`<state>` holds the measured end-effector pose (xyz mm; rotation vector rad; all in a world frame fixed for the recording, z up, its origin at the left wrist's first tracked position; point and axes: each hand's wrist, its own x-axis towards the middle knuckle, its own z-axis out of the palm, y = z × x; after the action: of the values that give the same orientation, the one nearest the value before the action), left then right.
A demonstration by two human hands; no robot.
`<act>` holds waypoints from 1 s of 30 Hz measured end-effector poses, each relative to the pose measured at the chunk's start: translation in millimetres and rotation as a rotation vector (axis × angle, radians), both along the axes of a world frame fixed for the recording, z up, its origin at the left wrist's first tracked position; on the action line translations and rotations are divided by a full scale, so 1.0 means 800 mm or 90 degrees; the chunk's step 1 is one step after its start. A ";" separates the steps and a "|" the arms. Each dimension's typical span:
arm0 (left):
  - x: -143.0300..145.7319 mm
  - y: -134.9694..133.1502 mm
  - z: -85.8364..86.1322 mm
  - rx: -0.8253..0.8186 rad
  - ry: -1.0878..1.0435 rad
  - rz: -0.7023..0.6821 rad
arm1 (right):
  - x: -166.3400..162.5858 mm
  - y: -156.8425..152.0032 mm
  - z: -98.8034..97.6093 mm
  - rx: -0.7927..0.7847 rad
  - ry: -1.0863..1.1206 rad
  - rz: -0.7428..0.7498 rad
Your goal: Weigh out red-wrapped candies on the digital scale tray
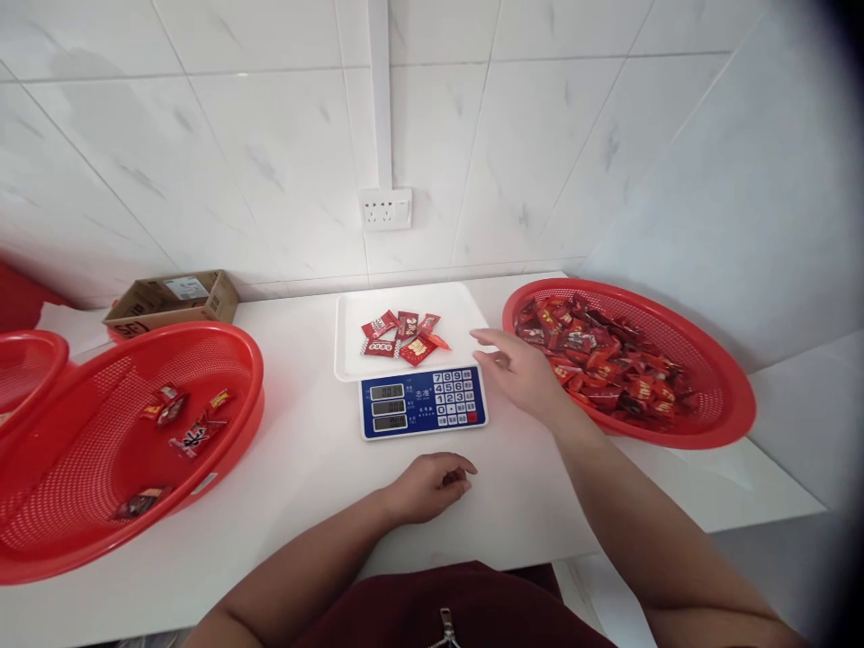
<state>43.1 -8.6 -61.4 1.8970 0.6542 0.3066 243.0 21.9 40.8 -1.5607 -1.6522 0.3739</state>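
Observation:
A white digital scale with a blue keypad panel (424, 402) stands at the middle of the table. On its white weighing tray (351, 310) lie several red wrapped candies (408, 326). Beside the tray's right edge hovers my right hand (519, 371), thumb and fingers apart with nothing between them. My left hand (427, 489) rests on the table in front of the scale, its fingers loosely curled, a gap at the thumb, holding nothing. To the right, a red plastic basket (733, 409) holds a heap of similar wrapped candies (617, 360), partly behind my right hand.
At the left stands a red perforated basket (81, 459) with several wrapped candies inside. Another red basket (31, 360) shows at the left edge. An open cardboard box (172, 306) sits at the back against the tiled wall, which carries a socket (386, 210).

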 end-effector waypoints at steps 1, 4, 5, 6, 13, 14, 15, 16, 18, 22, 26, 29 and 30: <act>0.000 0.000 0.000 -0.002 -0.001 0.000 | 0.010 -0.012 0.000 0.003 -0.013 -0.032; 0.000 0.000 -0.001 -0.007 0.002 0.000 | 0.039 -0.045 0.004 0.007 -0.031 -0.141; 0.000 0.000 0.000 -0.007 0.004 0.000 | 0.048 -0.054 0.005 0.002 -0.028 -0.181; 0.000 0.001 0.000 -0.006 0.006 0.000 | 0.056 -0.063 0.007 -0.009 -0.025 -0.222; 0.001 0.001 0.002 -0.007 0.016 -0.001 | 0.136 -0.092 -0.006 -0.232 -0.118 -0.349; 0.001 0.001 0.001 -0.006 0.017 -0.001 | 0.150 -0.093 -0.012 -0.270 -0.133 -0.341; 0.002 0.001 0.001 -0.004 0.016 0.000 | 0.163 -0.093 -0.018 -0.307 -0.141 -0.325; 0.002 0.001 -0.001 -0.003 0.014 0.001 | 0.174 -0.092 -0.023 -0.338 -0.139 -0.307; 0.002 0.001 -0.003 -0.006 0.011 0.003 | 0.189 -0.090 -0.031 -0.389 -0.114 -0.272; 0.002 0.001 -0.005 -0.016 0.000 0.005 | 0.192 -0.085 -0.035 -0.444 -0.103 -0.261; 0.001 0.001 -0.002 -0.025 0.008 0.000 | 0.182 -0.080 -0.029 -0.464 -0.199 -0.312; 0.002 0.002 0.000 -0.017 0.015 -0.005 | 0.177 -0.079 -0.027 -0.483 -0.239 -0.317; 0.001 0.002 0.001 -0.013 0.016 -0.005 | 0.177 -0.078 -0.027 -0.482 -0.243 -0.320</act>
<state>44.3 -7.3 -60.8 1.8871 0.6641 0.2702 384.3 -40.9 19.2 -2.6757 -1.3658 0.4788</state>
